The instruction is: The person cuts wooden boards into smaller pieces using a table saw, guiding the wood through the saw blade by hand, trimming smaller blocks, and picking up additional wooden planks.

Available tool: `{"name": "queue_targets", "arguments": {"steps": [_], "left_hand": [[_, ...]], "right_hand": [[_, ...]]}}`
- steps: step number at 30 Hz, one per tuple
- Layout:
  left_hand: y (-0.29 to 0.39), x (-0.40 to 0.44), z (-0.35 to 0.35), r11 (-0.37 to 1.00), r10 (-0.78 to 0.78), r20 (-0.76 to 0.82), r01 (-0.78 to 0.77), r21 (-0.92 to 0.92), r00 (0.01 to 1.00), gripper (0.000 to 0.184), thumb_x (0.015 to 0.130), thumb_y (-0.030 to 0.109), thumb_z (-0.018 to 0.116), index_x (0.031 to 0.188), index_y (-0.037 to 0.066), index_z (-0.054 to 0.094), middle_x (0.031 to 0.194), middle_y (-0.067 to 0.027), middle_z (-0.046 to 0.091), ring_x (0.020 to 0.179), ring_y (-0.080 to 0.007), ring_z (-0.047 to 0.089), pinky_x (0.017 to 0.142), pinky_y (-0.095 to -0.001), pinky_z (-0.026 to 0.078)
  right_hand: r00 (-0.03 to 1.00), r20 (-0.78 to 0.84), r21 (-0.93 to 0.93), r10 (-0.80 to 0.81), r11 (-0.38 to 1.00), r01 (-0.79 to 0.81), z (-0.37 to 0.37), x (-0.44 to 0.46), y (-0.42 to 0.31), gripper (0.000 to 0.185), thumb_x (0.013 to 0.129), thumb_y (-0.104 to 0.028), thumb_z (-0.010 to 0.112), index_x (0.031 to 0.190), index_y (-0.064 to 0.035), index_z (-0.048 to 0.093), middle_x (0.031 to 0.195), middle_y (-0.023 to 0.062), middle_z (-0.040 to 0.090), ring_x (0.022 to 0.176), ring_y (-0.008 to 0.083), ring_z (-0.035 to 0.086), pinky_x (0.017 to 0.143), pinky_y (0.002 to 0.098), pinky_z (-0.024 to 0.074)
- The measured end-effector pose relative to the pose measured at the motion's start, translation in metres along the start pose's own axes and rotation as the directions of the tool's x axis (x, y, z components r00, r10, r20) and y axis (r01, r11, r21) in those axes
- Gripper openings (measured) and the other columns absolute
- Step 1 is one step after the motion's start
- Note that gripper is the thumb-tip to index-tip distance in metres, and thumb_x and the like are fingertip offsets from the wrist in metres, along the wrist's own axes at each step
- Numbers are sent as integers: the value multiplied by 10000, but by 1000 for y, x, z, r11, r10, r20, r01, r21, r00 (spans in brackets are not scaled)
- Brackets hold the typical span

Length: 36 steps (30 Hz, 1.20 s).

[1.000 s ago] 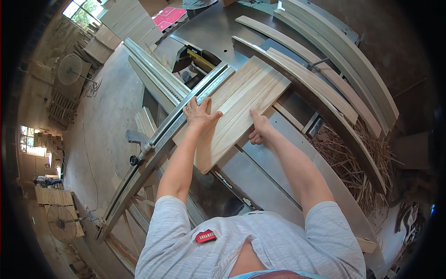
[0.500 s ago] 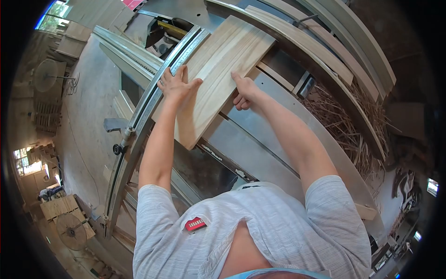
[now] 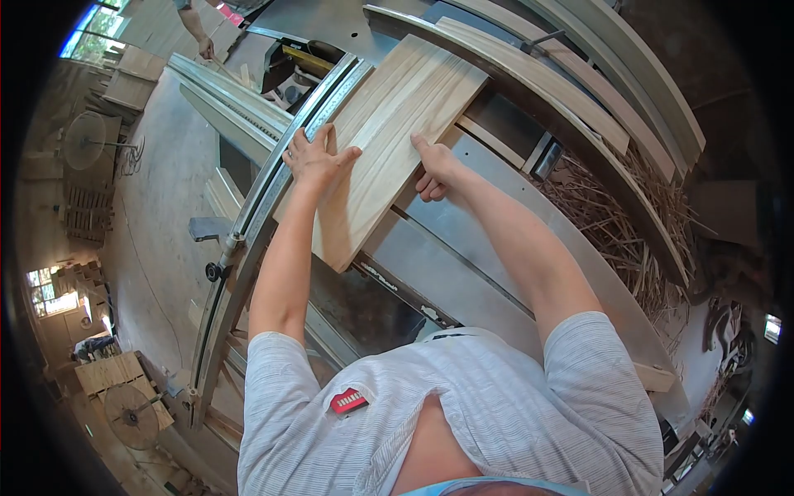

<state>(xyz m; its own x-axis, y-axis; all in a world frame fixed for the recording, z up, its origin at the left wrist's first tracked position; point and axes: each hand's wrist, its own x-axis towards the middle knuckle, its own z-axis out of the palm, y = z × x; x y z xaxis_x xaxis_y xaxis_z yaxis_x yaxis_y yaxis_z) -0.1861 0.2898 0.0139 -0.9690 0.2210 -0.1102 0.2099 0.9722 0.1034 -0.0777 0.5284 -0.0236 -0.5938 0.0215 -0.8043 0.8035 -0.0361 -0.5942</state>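
A wide, pale wooden board with streaky grain lies flat across the metal machine table. Its left edge runs along a metal rail with a measuring scale. My left hand is open over that edge, fingers spread toward the rail and thumb stretched out over the board. At the board's right edge, my right hand has its thumb against the wood and its other fingers curled in below. Whether those curled fingers reach under the board is hidden.
Long planks lie beyond a dark curved-looking rail on the right. Thin wood offcuts are heaped beside the table. Another person's arm reaches in at upper left. A round fan stands at lower left.
Another person's arm has come into view at the upper left. The view has shifted slightly; my hands keep nearly the same places on the board.
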Motion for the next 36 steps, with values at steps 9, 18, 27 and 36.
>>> {"name": "queue_targets", "arguments": {"steps": [9, 18, 27, 36], "left_hand": [[2, -1, -1, 1000, -7, -6, 7, 7, 1000, 924, 736, 748, 791, 1510, 302, 556, 1611, -231, 343, 1547, -385, 245, 1257, -551, 123], [2, -1, -1, 1000, 5, -19, -4, 24, 1000, 922, 737, 747, 794, 1509, 302, 560, 1619, -239, 339, 1554, -386, 233, 1261, -540, 119], [4, 0, -2, 999, -16, -2, 16, 33, 1000, 937, 725, 732, 817, 1513, 297, 560, 1630, -236, 325, 1557, -391, 229, 1261, -540, 130], [3, 1, 3, 997, 0, -56, 4, 75, 998, 931, 732, 760, 794, 1515, 314, 559, 1625, -228, 334, 1554, -400, 239, 1260, -561, 137]], "right_hand": [[1000, 21, -18, 16, 1000, -15, -2, -7, -4, 984, 1019, -761, 313, 1091, 177, 600, 885, 292, 709, 599, 341, 710, 413, 392, 506], [999, 8, -4, -47, 999, 47, -1, 0, 3, 1064, 982, -815, 338, 1042, 213, 606, 890, 324, 697, 594, 361, 708, 401, 405, 515], [998, 6, -29, -56, 998, 57, -3, -11, 2, 950, 1024, -747, 331, 1087, 163, 596, 872, 264, 715, 591, 307, 712, 421, 362, 521], [995, -2, 34, -100, 994, 100, -4, -18, 4, 958, 1005, -767, 375, 1102, 163, 584, 854, 275, 687, 562, 307, 688, 391, 353, 486]]}}
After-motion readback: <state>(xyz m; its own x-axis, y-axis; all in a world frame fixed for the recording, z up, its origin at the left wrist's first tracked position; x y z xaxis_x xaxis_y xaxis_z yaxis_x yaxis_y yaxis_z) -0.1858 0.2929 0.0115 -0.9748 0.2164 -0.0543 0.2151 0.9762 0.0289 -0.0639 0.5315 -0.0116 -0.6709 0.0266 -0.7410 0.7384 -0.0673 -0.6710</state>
